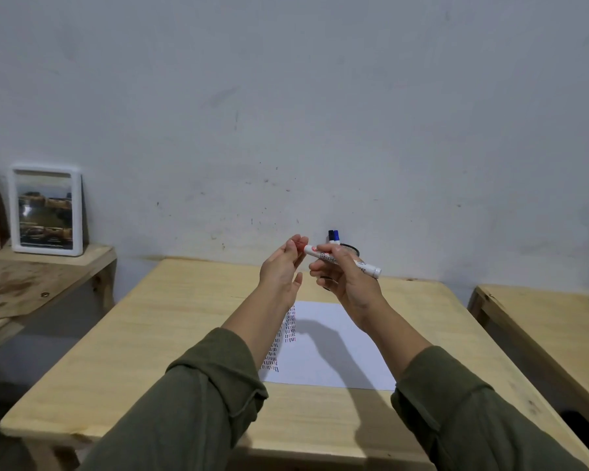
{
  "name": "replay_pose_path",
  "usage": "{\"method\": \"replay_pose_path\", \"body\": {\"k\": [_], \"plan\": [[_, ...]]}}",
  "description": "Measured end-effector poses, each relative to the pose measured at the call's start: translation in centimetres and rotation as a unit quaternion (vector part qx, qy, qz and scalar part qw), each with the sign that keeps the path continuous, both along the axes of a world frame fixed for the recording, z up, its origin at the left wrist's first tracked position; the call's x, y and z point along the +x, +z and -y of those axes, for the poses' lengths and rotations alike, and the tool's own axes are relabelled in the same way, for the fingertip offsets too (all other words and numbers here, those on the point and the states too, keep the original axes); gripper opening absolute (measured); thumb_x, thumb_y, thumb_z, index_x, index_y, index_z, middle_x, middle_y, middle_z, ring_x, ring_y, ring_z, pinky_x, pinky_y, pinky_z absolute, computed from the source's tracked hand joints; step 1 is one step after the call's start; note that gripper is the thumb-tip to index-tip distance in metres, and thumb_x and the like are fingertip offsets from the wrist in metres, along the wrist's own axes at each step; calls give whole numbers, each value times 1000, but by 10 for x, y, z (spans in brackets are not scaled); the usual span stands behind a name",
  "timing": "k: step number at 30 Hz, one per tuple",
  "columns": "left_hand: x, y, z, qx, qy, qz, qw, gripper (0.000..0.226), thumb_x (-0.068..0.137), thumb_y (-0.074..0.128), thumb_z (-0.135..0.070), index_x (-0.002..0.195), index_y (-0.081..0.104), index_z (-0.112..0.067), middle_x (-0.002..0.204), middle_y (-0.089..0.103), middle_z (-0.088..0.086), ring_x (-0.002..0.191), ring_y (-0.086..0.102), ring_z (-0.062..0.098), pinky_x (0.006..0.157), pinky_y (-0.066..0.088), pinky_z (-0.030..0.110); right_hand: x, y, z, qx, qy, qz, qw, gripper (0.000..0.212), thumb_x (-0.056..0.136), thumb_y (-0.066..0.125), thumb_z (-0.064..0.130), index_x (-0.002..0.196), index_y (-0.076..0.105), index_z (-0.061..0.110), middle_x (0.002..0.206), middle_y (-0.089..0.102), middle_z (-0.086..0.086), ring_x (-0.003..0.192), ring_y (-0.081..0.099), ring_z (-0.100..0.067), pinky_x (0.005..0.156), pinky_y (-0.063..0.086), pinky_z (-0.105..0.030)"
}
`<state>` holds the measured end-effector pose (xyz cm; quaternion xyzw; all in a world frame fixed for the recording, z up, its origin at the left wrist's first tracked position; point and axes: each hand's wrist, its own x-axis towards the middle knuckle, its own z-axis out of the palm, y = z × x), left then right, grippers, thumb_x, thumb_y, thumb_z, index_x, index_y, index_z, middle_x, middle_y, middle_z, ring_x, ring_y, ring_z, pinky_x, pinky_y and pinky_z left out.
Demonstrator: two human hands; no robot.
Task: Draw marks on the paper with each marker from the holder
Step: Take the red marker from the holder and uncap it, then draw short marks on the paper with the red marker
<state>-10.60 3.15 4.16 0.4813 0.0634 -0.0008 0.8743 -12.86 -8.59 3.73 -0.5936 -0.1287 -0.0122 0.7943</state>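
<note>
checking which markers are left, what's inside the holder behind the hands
Two capped markers stand in the holder: a black marker and a blue marker. The right hand and its white marker cover most of the holder, so anything lower inside is hidden.

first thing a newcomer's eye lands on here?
The two raised hands at centre: the right hand holds a white marker above the table, the left hand at its tip end. Next, the white paper below, with rows of short marks down its left side.
</note>
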Motion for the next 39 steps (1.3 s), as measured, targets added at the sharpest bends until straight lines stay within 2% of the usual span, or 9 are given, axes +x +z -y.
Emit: {"method": "replay_pose_path", "body": {"k": [10, 13, 15, 18, 21, 24, 28, 32, 39], "plan": [[11, -8, -34, 42, 95, -54, 993, 25, 92, 54, -37, 74, 62, -22, 70, 67, -16, 69, 61, -6, 59, 38, 21, -1, -16, 1, -98, -15, 54, 994, 25, 95, 48, 14, 90, 72, 13, 78, 69, -10, 79, 65, -19, 77, 52, -26], [7, -21, -60, 178, 161, -43, 970, 18, 90, 58, -31, 82, 67, -18, 82, 67, -7, 78, 63, 8, 65, 41, 15, -2, -28, 9, -124, -20, 35, 992, 22, 95, 50, 17, 93, 71, 20, 81, 70, -12, 80, 65, -22, 80, 53, -30], [-1, -36, -70, 288, 185, -46, 938, 19, 87, 61, -29, 88, 71, -14, 88, 67, -5, 84, 59, 12, 49, 40, 13, -1, -38, 10, -139, -21, 20, 990, 17, 94, 53, 18, 103, 67, 22, 83, 71, -13, 79, 67, -22, 79, 53, -31], [-6, -63, -77, 360, 176, -48, 915, 16, 85, 64, -23, 94, 71, -12, 87, 70, -1, 69, 57, 6, 35, 37, 4, -4, -50, 7, -160, -21, 10, 987, 13, 90, 60, 16, 99, 67, 22, 81, 70, -12, 77, 67, -21, 77, 52, -33], [-9, -91, -81, 404, 176, -72, 895, 1, 80, 69, -25, 82, 70, -25, 80, 73, -8, 64, 65, 6, 67, 57, 17, -7, -61, 3, -176, -10, 4, 984, 9, 87, 63, 13, 92, 70, 17, 82, 70, -10, 77, 67, -20, 75, 51, -34], [-7, -113, -81, 473, 163, -75, 863, 16, 77, 71, -28, 66, 61, -32, 66, 65, -18, 65, 68, 6, 91, 51, 39, -9, -71, 1, -176, -7, -5, 984, 6, 85, 66, 14, 88, 71, 17, 83, 69, -9, 78, 66, -21, 73, 50, -32], [-4, -128, -82, 512, 152, -56, 844, 7, 77, 70, -27, 74, 65, -30, 83, 74, -11, 89, 70, 13, 98, 41, 33, -11, -82, 0, -170, -10, -26, 985, 7, 84, 68, 23, 81, 71, 18, 83, 68, -13, 75, 63, -20, 72, 47, -33], [-5, -134, -82, 565, 144, -45, 811, 14, 81, 66, -29, 95, 69, -28, 101, 75, -9, 104, 63, 12, 86, 26, 30, -9, -94, -1, -169, -25, -48, 984, 12, 84, 67, 20, 85, 70, 9, 72, 66, -12, 70, 60, -20, 70, 45, -34], [-4, -138, -86, 593, 124, -28, 795, 38, 82, 66, -34, 119, 61, -25, 119, 69, -6, 117, 57, 15, 95, 28, 33, -7, -108, -5, -190, -39, -62, 979, 10, 83, 67, 14, 90, 72, 20, 64, 67, -1, 63, 59, -14, 64, 47, -28]]}}
